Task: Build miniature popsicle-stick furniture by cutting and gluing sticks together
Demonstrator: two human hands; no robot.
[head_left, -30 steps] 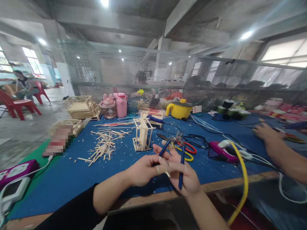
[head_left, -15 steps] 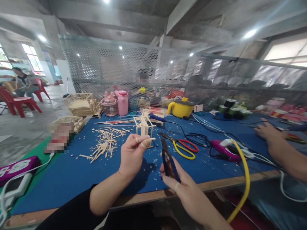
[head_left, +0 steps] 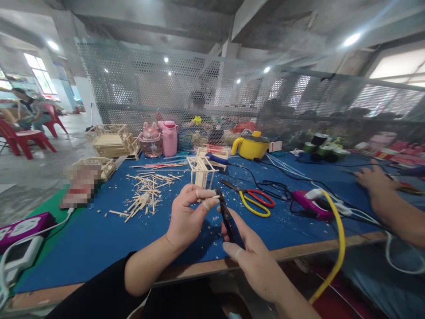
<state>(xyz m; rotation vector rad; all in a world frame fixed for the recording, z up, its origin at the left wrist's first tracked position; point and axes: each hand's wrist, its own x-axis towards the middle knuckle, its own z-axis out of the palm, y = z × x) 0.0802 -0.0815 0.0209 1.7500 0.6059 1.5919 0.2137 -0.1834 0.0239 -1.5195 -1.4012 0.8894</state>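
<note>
My left hand point(head_left: 189, 212) pinches a short wooden stick point(head_left: 216, 196) between thumb and forefinger, both wrapped with pale tape. Closed round the handles of dark pliers point(head_left: 227, 219) is my right hand point(head_left: 250, 250). The pliers' jaws meet the free end of the stick; whether they have bitten into it I cannot tell. Just behind my hands a small wooden stick frame point(head_left: 201, 170) stands upright on the blue mat point(head_left: 109, 248). To its left lies a loose pile of wooden sticks point(head_left: 146, 195) with scraps around it.
Scissors point(head_left: 254, 202) with red and yellow handles lie right of the frame. A blue-handled tool point(head_left: 216, 160) with a cord rests behind it. Further back stand a yellow pot point(head_left: 254, 147) and a pink bottle point(head_left: 169, 139). A purple power strip point(head_left: 310, 204) and a co-worker's arm point(head_left: 388, 199) are at right.
The pliers have moved up and left, and their jaws are now at the stick's end. My left hand has shifted slightly right with the stick.
</note>
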